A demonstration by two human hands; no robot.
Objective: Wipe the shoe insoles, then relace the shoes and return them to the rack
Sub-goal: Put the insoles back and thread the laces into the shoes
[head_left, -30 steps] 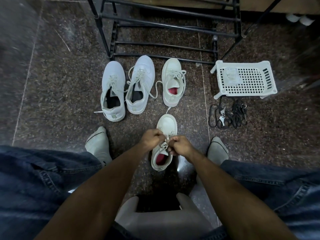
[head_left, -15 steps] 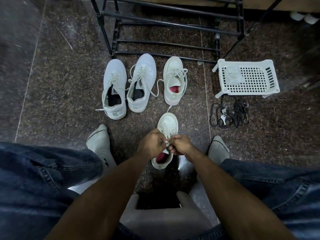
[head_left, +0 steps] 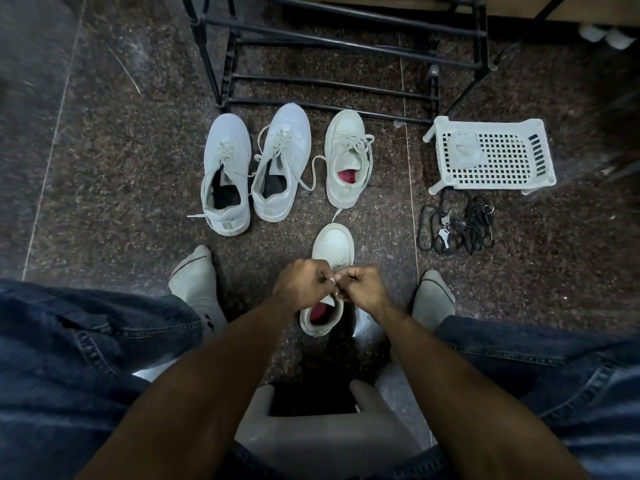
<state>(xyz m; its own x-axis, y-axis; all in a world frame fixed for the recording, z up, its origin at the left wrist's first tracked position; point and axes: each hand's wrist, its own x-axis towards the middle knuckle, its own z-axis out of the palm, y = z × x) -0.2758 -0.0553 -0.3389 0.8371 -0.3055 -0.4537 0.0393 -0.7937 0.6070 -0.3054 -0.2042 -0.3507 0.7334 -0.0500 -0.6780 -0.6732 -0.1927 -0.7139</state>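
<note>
Head view: near shoe (head_left: 331,252) is set on the floor between the socked feet, its middle hidden by both fists. Left hand (head_left: 303,285) and right hand (head_left: 367,287) are curled tight, knuckles nearly meeting, pinching the lace (head_left: 334,290); only a sliver shows. Three other shoes (head_left: 281,164) are lined before the rack (head_left: 332,46), whose top is cut off.

text: we can read none | shoes (head_left: 332,244): we find no legible brand, number or label on the white uppers or insoles | basket (head_left: 491,154): we see no lettering on the white plastic | socks (head_left: 194,282): we see small dark marks, too blurred to read
</note>
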